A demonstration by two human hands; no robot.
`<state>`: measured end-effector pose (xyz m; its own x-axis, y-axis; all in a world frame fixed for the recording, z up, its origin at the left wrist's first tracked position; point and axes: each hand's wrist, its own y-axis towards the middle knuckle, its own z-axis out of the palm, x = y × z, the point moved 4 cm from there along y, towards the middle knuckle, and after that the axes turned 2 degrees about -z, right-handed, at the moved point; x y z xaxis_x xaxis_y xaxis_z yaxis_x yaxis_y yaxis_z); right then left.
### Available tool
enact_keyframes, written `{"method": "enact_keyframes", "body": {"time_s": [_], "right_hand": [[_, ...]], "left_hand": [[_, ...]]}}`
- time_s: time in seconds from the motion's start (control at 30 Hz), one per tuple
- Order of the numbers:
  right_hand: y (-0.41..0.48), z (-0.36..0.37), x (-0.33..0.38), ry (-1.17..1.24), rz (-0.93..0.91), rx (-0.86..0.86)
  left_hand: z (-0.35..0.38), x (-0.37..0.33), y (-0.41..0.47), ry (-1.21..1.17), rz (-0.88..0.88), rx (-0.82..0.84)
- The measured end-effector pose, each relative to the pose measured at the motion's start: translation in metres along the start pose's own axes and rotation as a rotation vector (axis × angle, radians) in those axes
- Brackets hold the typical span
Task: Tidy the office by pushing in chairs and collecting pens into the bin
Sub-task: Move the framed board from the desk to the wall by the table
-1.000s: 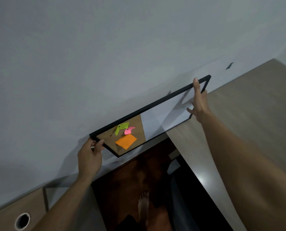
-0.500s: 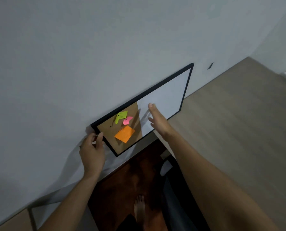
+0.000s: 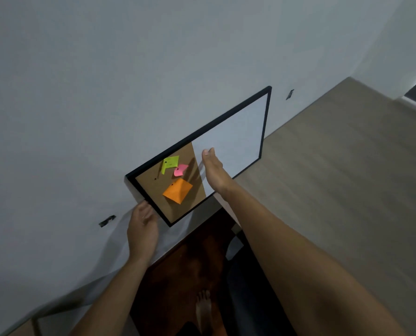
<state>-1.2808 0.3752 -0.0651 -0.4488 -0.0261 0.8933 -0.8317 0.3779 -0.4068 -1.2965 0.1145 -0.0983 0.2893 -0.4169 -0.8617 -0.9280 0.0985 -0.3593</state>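
A black-framed board (image 3: 228, 144), part cork and part white, stands against the grey wall (image 3: 105, 81) above the far edge of the pale wood worktop (image 3: 335, 190). On its cork part are pinned a green note (image 3: 170, 163), a small pink note (image 3: 180, 170) and an orange note (image 3: 177, 194), with the orange one lowest.

The left hand (image 3: 142, 230) is raised at the board's lower left corner, its fingers (image 3: 144, 209) loosely curled and half open, their tips just at the frame's edge; whether they touch it cannot be told, and they hold nothing. The right hand (image 3: 214, 173) reaches in front of the board where cork meets white, flat and open with its fingers together, holding nothing; contact with the board's face cannot be told.

Below the arms is a dark gap in the worktop, with a reddish floor (image 3: 190, 263) and a bare foot (image 3: 203, 309) on it. A dark mark (image 3: 107, 220) sits on the wall left of the left hand, and another (image 3: 289, 94) right of the board. No pens, chairs or bin appear in the view.
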Motion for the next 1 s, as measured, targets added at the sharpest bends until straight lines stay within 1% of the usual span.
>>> {"method": "enact_keyframes", "body": {"time_s": [0.13,0.47,0.6,0.77,1.0], "right_hand": [[0.016,-0.017,-0.002,0.026,-0.023,-0.03],[0.064,-0.081,-0.006,0.131,-0.052,-0.262],[0.079,-0.102,-0.008,0.17,-0.057,-0.304],[0.088,-0.122,-0.008,0.155,-0.06,-0.333],[0.086,-0.128,-0.012,0.114,-0.034,-0.31]], "left_hand": [[0.014,-0.01,0.012,-0.011,-0.003,0.082],[0.089,-0.056,0.036,-0.035,-0.005,0.357],[0.117,-0.072,0.043,-0.04,0.001,0.415],[0.141,-0.082,0.045,-0.033,-0.005,0.464],[0.147,-0.085,0.041,0.008,0.01,0.504]]}}
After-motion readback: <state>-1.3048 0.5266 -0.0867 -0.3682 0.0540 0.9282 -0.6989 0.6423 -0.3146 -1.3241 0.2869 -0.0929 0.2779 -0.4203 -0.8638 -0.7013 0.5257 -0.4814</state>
